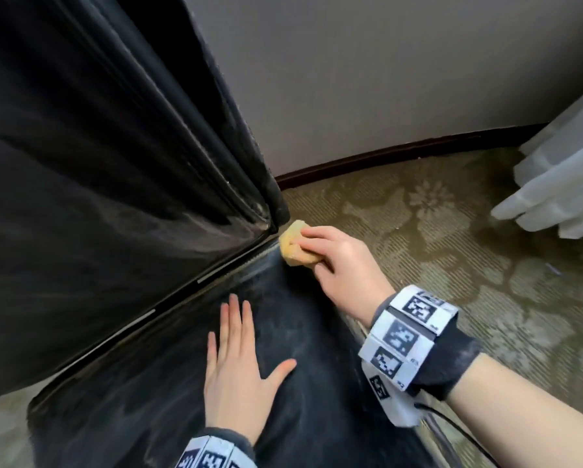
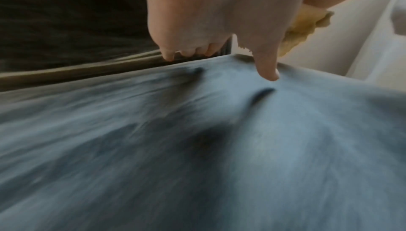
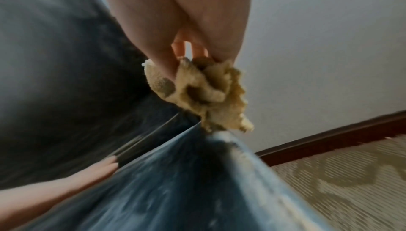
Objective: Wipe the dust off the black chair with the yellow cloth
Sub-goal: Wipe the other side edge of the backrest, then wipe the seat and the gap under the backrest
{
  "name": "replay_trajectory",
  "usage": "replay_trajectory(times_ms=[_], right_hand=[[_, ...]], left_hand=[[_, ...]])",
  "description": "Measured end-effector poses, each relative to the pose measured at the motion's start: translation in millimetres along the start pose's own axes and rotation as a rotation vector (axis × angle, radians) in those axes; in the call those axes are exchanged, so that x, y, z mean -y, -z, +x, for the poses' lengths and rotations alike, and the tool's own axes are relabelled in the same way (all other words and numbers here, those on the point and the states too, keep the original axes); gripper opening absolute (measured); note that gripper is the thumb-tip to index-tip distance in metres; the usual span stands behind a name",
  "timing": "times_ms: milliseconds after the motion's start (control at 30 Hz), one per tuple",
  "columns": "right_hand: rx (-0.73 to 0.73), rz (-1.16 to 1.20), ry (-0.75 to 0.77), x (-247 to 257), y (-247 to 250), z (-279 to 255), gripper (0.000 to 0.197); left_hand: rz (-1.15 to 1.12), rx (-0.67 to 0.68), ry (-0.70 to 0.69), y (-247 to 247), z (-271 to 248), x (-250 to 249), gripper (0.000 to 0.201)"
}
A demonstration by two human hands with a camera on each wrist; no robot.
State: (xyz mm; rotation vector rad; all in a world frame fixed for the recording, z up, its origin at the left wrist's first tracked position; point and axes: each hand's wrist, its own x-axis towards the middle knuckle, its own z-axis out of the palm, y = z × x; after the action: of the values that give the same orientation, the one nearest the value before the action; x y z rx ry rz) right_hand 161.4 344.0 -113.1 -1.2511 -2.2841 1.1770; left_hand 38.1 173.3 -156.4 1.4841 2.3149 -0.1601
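Seemingly soiled yellow cloth [image 3: 204, 92], bunched, dusty black chair [image 1: 168, 366]

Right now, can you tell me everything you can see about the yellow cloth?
The fluffy yellow cloth is scrunched into a small, lumpy wad, and looks like soft terry towelling. In the right wrist view its folds show darker grey-brown smudges, probably dust. The right hand grips it from above, fingers curled over it. It sits at the back right corner of the dusty black chair seat, where the seat meets the black backrest, and seems to press against the seat's edge. The patterned carpet lies beyond it.
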Motion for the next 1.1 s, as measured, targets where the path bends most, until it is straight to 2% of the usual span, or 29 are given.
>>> replay_trajectory(times_ms=[67,133,267,400,433,500,567,600,700,800,867,900,933,967,1033,1100], right_hand=[[-0.034,-0.068,0.031,10.0,-20.8,-1.4,0.045],[-0.056,-0.145,-0.004,16.7,-36.8,5.8,0.045],[0.129,-0.445,-0.061,26.4,-56.7,23.8,0.048],[0.155,-0.635,-0.033,35.0,-51.5,33.2,0.037],[0.165,-0.623,-0.045,38.0,-47.8,35.3,0.035],[0.091,-0.554,-0.133,42.5,-39.2,36.6,0.033],[-0.008,-0.562,-0.199,47.9,-46.4,34.0,0.032],[0.0,-0.596,-0.205,50.0,-56.4,32.6,0.031],[0.152,-0.725,-0.133,57.4,-93.8,25.7,0.038],[0.252,-0.608,-0.085,85.7,-138.7,7.1,0.037],[0.317,-0.482,0.055,112.3,-166.3,-16.7,0.035],[0.284,-0.436,0.135,119.4,-172.9,-26.8,0.034],[0.188,-0.39,0.171,118.5,-172.4,-32.4,0.034],[0.079,-0.346,0.153,110.4,-164.2,-32.4,0.036],[-0.099,-0.338,0.054,87.1,-139.4,-24.8,0.042],[-0.231,-0.412,-0.085,70.2,-114.6,-9.5,0.036]], left_hand=[[-0.061,0.006,0.048,-5.1,-8.9,18.2,0.103],[-0.088,0.027,0.091,-7.8,-14.1,38.0,0.105],[-0.154,0.087,0.123,-11.8,-23.6,66.7,0.096],[-0.23,0.028,0.075,-11.8,-30.8,77.2,0.096],[-0.233,0.023,0.08,-13.5,-33.6,81.4,0.097],[-0.217,-0.01,0.133,-16.1,-39.1,89.4,0.097],[-0.223,0.015,0.251,-17.6,-48.7,103.1,0.102],[-0.234,0.048,0.302,-17.8,-53.5,111.2,0.105],[-0.265,0.09,0.372,-15.8,-65.6,129.1,0.108],[-0.28,0.068,0.351,-16.0,-71.7,134.6,0.113],[-0.315,0.029,0.336,-11.5,-71.7,135.4,0.113],[-0.318,0.021,0.323,-9.6,-71.6,136.9,0.112],[-0.324,0.017,0.308,-10.5,-73.8,140.3,0.11],[-0.321,0.006,0.291,-10.7,-75.0,143.5,0.109],[-0.29,0.005,0.264,-16.1,-77.9,149.3,0.104],[-0.29,0.023,0.262,-23.1,-79.6,151.1,0.097]])
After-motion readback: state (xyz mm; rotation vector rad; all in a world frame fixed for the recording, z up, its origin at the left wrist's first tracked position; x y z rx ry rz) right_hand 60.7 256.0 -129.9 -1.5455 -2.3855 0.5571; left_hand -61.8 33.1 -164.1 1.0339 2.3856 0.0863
